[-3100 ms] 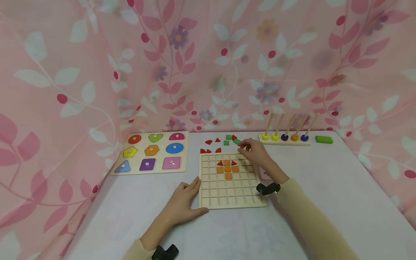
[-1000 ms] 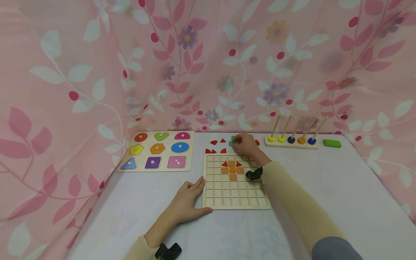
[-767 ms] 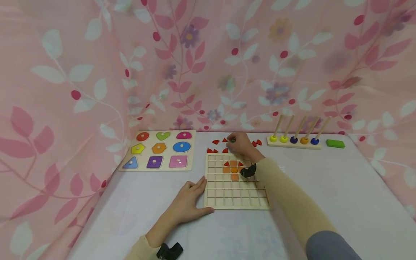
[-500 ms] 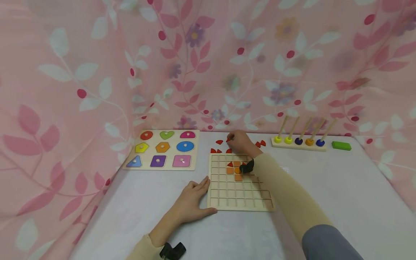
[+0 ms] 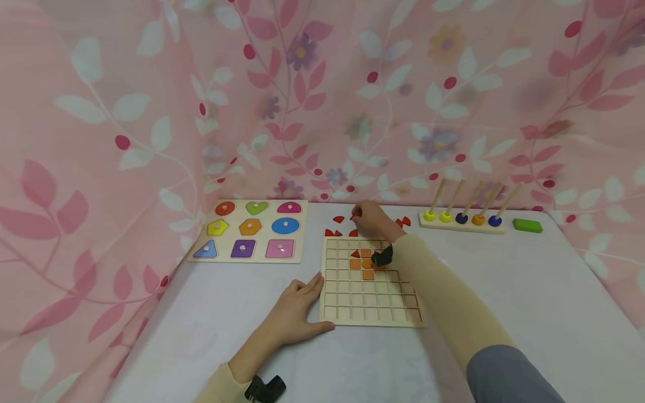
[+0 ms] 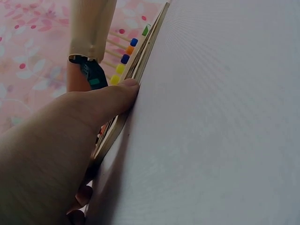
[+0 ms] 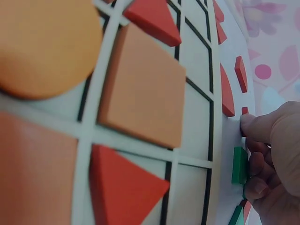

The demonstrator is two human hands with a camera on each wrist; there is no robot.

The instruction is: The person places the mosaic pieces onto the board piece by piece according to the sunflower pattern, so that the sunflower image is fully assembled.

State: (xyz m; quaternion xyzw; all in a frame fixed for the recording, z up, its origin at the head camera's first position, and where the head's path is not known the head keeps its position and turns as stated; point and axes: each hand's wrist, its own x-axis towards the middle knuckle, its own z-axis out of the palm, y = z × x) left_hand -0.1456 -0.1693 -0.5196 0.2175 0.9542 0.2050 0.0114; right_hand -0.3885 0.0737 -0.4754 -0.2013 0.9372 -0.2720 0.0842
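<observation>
While your left hand (image 5: 290, 315), grip spread, touches the square pale-wood grid board (image 5: 370, 302) at lower centre, your right hand (image 5: 374, 219), grip nearly closed, pinches a small, mostly hidden red piece (image 7: 244, 110) near mid-frame.

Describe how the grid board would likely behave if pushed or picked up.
The grid board is probably stiff: its edges run straight. Thin and wide, it would likely slide rather than tip. Lifted at a slant, it might shed the orange disc, which stands above the dividers.
</observation>
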